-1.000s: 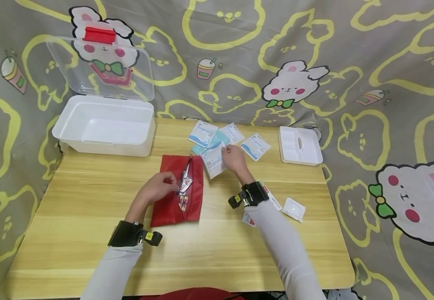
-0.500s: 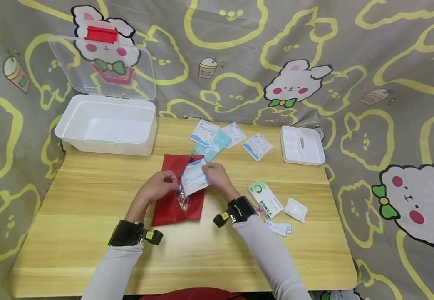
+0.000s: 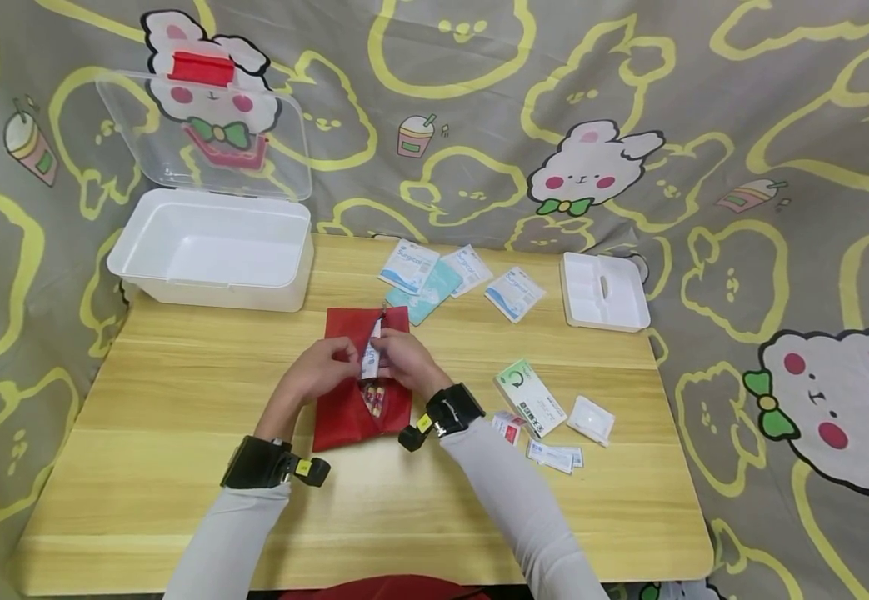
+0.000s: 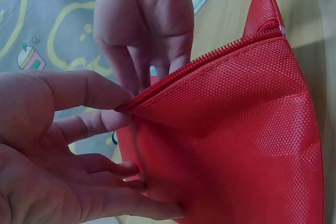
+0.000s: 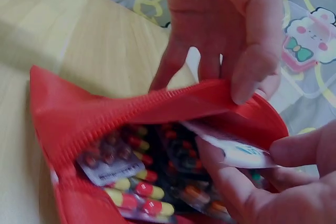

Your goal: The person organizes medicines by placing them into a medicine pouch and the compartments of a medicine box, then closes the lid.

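A red zippered pouch (image 3: 338, 417) lies on the table with its mouth open. My left hand (image 3: 317, 368) pinches the zip edge between thumb and forefinger, as the left wrist view shows, and the other fingers lie along the fabric. My right hand (image 3: 409, 360) pinches a white surgical packet (image 5: 241, 151), which is partly inside the opening. Below the packet, the right wrist view shows blister packs of red-and-yellow capsules (image 5: 139, 198) and a blister pack of brown pills (image 5: 107, 156) in the pouch. The packet's lower part is hidden by the fingers and pouch.
A white box (image 3: 209, 258) with its clear lid raised stands back left. Surgical packets (image 3: 515, 293) and a teal packet (image 3: 427, 293) lie behind the pouch. At right are a divided white tray (image 3: 605, 292), a green-and-white carton (image 3: 530, 398), a white packet (image 3: 591, 419) and small strips (image 3: 551, 456).
My right hand has carried the surgical packet from the pile leftward and down into the pouch's opening. My left hand keeps its grip on the pouch edge.
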